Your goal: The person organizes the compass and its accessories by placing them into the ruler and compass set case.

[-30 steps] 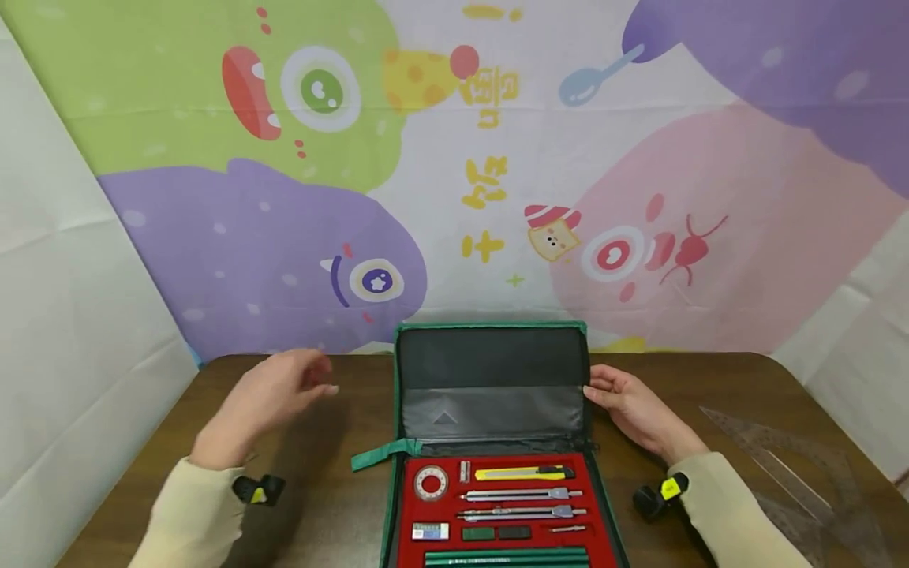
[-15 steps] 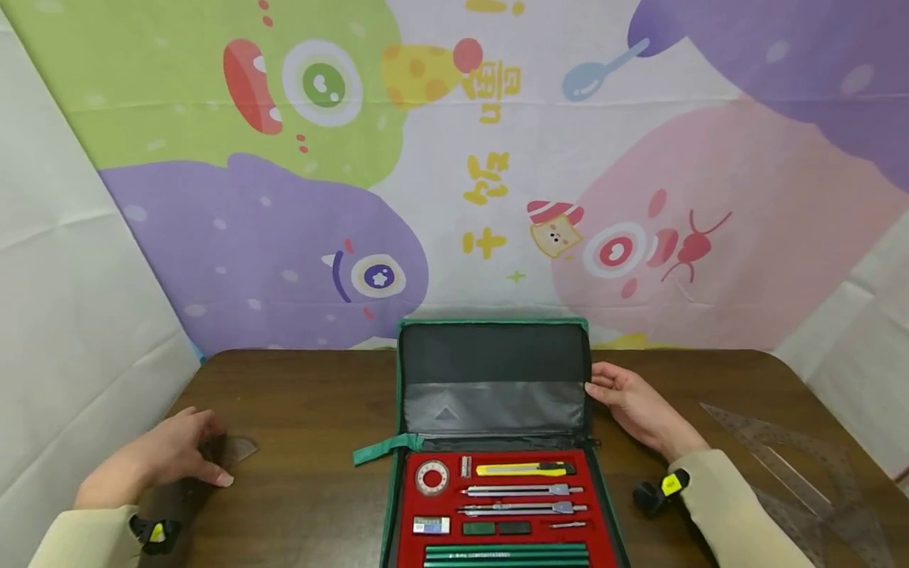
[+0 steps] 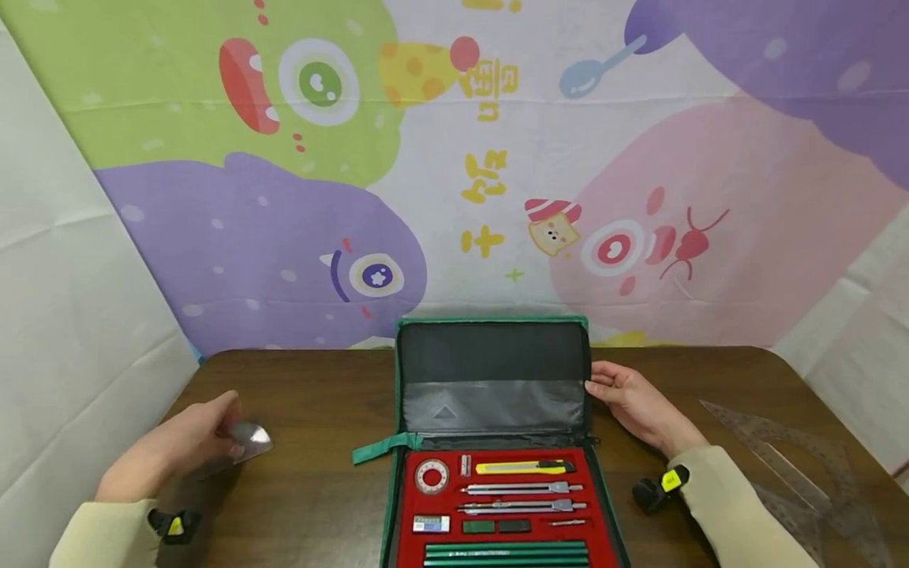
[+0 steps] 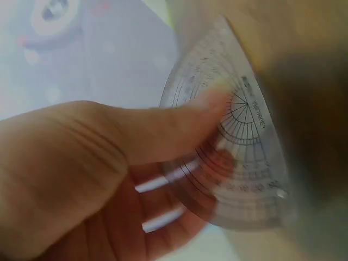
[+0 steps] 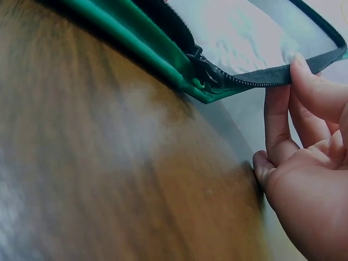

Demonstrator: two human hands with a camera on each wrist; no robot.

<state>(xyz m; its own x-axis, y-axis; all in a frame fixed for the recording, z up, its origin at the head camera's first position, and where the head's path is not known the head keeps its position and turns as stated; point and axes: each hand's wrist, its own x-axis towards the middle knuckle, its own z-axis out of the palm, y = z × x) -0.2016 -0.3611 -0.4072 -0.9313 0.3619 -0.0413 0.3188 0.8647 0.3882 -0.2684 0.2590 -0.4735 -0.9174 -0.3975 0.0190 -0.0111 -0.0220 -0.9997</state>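
A clear half-round protractor (image 4: 247,157) is pinched between the thumb and fingers of my left hand (image 3: 188,442), tilted off the wooden table at the left. In the head view its shiny tip (image 3: 254,439) pokes out past the hand. My right hand (image 3: 642,410) grips the zippered right edge of the raised lid (image 3: 490,355), thumb on the near side, as the right wrist view shows. The green zip case (image 3: 393,505) lies unfolded in the middle, and its red tray (image 3: 529,539) holds two compasses, a yellow utility knife (image 3: 524,468), an eraser (image 3: 431,525) and green pencils (image 3: 506,554).
Clear set squares (image 3: 802,473) lie on the table at the right, beside my right forearm. A green strap (image 3: 383,450) sticks out from the case's left side. Behind the table hangs a cartoon-printed cloth (image 3: 490,292).
My left hand has swung down and left from beside the case, taken hold of the protractor on the table and lifted it slightly. My right hand stays on the lid.
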